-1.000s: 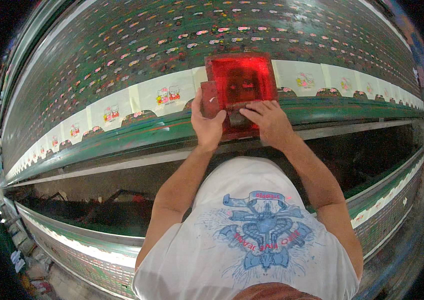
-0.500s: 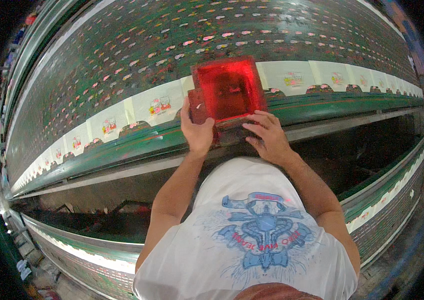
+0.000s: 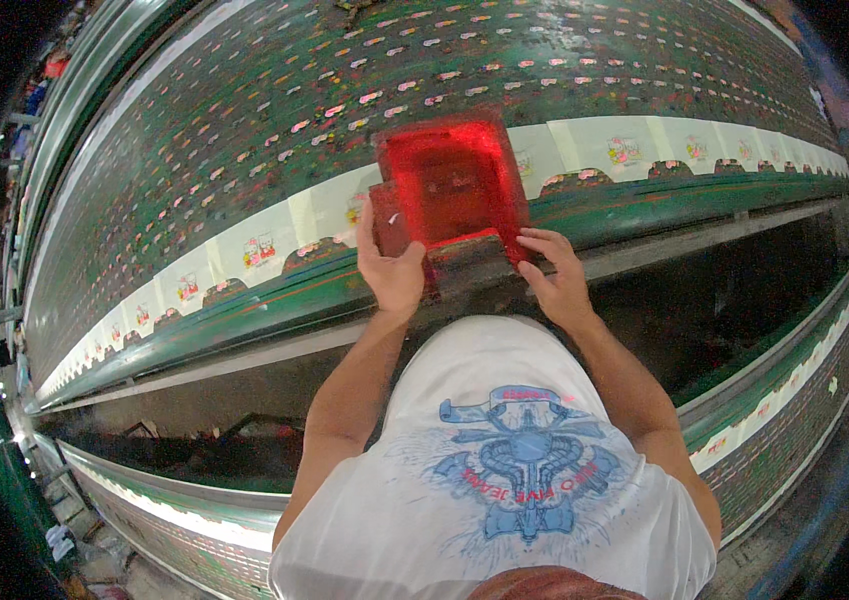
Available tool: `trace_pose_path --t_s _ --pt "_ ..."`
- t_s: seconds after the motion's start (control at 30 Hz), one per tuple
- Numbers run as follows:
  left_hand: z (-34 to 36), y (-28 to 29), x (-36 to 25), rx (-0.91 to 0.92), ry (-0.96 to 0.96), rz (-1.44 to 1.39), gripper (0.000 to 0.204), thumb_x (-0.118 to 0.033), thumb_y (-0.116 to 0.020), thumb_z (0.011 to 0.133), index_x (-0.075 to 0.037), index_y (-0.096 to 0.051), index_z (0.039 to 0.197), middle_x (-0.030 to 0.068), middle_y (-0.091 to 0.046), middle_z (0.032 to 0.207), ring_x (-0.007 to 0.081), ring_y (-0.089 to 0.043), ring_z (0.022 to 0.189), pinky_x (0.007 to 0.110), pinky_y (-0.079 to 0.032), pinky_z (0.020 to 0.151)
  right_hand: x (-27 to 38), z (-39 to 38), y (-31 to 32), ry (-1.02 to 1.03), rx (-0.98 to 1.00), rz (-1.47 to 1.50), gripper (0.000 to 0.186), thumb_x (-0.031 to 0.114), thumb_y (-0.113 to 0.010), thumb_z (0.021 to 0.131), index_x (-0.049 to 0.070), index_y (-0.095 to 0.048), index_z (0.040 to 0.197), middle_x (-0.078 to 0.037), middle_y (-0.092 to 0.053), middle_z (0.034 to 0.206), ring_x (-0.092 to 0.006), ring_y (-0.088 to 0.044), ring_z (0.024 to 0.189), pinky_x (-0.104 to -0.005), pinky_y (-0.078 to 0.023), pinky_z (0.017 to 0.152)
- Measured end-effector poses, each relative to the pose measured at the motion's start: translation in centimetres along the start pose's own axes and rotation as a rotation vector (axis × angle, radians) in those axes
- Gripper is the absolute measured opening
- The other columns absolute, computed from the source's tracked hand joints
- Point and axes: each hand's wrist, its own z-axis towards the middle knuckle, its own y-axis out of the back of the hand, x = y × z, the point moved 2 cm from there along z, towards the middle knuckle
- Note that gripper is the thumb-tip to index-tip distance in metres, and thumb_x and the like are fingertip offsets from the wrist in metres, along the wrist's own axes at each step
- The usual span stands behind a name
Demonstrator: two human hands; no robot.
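A red, square screen-printing frame (image 3: 454,190) is in front of me over the near edge of the long green table. Its middle is darker red and see-through, with bright red along the inner edges. My left hand (image 3: 391,265) grips a dark red flat block (image 3: 390,218) at the frame's left side, thumb in front, fingers around the outer side. At the lower right corner my right hand (image 3: 556,275) pinches the frame, fingers above and thumb below. Pale cut fabric pieces (image 3: 624,150) with small printed cartoon figures run in a row along the table edge, partly hidden behind the frame.
The green table (image 3: 274,120) carries many rows of small pink and white marks. Behind me another long table (image 3: 174,510) runs parallel, across a dark gap. Pale bundles (image 3: 59,540) lie on the floor at the lower left.
The fabric row has slid left relative to the frame and me. My right hand, earlier loose with fingers spread at the frame's lower edge, is now at its lower right corner.
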Motion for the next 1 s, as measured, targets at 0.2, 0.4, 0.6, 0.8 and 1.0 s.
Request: trace_pose_path --t_s 0.2,0.4,0.6,0.8,1.0 --pt "-2.0 -6.4 2.5 -0.012 0.078 0.063 0.094 0.013 -0.074 0.082 0.010 -0.044 0.171 0.0206 -0.057 0.167 0.0288 -0.059 0.152 0.041 -0.048 0.128 -3.5 0.4 7.0 -0.009 0.026 -0.015 0.044 0.008 -0.082 0.097 0.009 -0.076 0.141 -0.017 -0.073 0.150 -0.0392 -0.065 0.142 -0.0518 -0.048 0.123" --pt "-2.8 -8.4 3.1 -0.043 0.074 0.113 0.095 0.015 -0.074 0.080 0.009 -0.045 0.171 0.0181 -0.058 0.165 0.0276 -0.060 0.151 0.041 -0.049 0.127 -5.2 0.6 10.1 0.036 0.082 0.013 0.046 0.006 -0.084 0.095 0.010 -0.076 0.140 -0.017 -0.073 0.149 -0.0394 -0.064 0.143 -0.0531 -0.048 0.123" --pt "-2.9 -8.3 3.5 -0.062 0.126 0.020 0.098 0.016 -0.074 0.078 0.008 -0.045 0.171 0.0166 -0.059 0.164 0.0266 -0.061 0.149 0.040 -0.050 0.127 -4.2 1.8 9.6 0.318 0.179 -0.084 0.051 0.011 -0.090 0.090 0.012 -0.075 0.140 -0.015 -0.070 0.149 -0.0420 -0.063 0.143 -0.0560 -0.052 0.120" --pt "-2.9 -9.3 3.6 -0.057 0.148 -0.111 0.098 0.018 -0.072 0.078 0.008 -0.044 0.172 0.0170 -0.058 0.165 0.0267 -0.060 0.151 0.042 -0.051 0.127 -0.3 3.6 7.0 0.459 0.478 -0.356 0.059 0.019 -0.092 0.087 0.011 -0.073 0.142 -0.015 -0.068 0.148 -0.0398 -0.063 0.141 -0.0551 -0.052 0.117" --pt "-2.8 -9.0 3.8 -0.042 0.074 0.003 0.097 0.017 -0.071 0.080 0.011 -0.041 0.172 0.0186 -0.057 0.166 0.0266 -0.059 0.150 0.040 -0.049 0.126 0.6 5.0 5.4 0.507 0.549 -0.570 0.060 0.016 -0.087 0.084 0.007 -0.074 0.143 -0.014 -0.071 0.138 -0.0370 -0.067 0.130 -0.0525 -0.054 0.111"
